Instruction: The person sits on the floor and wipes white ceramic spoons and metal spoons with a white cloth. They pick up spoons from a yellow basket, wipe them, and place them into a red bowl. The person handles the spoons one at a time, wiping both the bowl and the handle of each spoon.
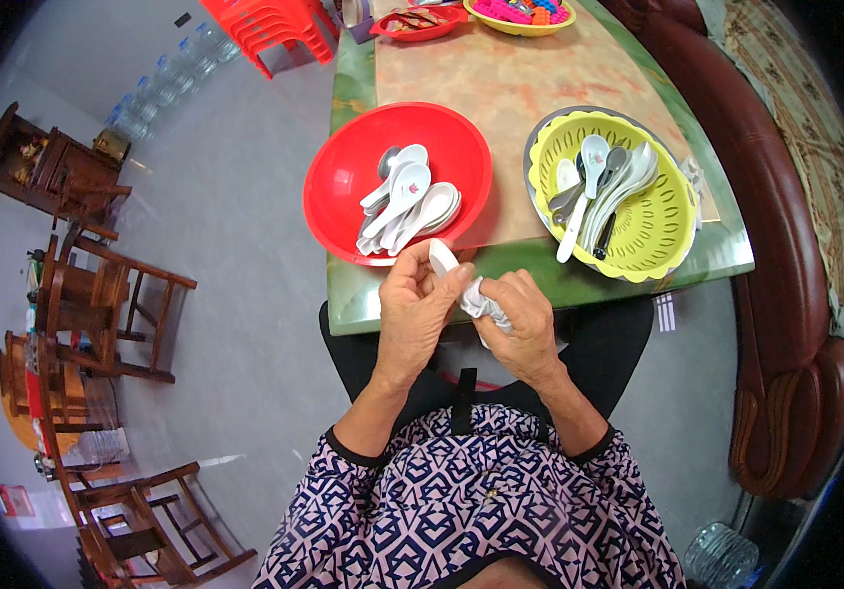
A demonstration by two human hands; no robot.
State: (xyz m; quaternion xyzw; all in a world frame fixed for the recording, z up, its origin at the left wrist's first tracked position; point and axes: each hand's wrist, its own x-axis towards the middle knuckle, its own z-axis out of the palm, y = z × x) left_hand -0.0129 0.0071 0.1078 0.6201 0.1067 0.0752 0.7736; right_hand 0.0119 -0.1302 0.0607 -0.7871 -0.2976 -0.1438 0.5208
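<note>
My left hand (410,316) pinches a white soup spoon (442,258) by its bowl end, just in front of the table's near edge. A crumpled white cloth (482,301) is wrapped round the spoon's other end, and my right hand (522,329) grips it there. Beyond my left hand stands a red basin (336,187) with several white soup spoons (408,188) and a grey one piled inside. To the right, a yellow slotted colander (665,231) sits in a grey bowl (543,133). It holds several white and dark spoons (594,162).
At the table's (510,83) far end are a red dish (420,29) and a yellow basket (520,26) of colourful items. A brown leather sofa (775,324) runs along the right. Wooden chairs (108,294) line the left, with red stools (270,29) farther off.
</note>
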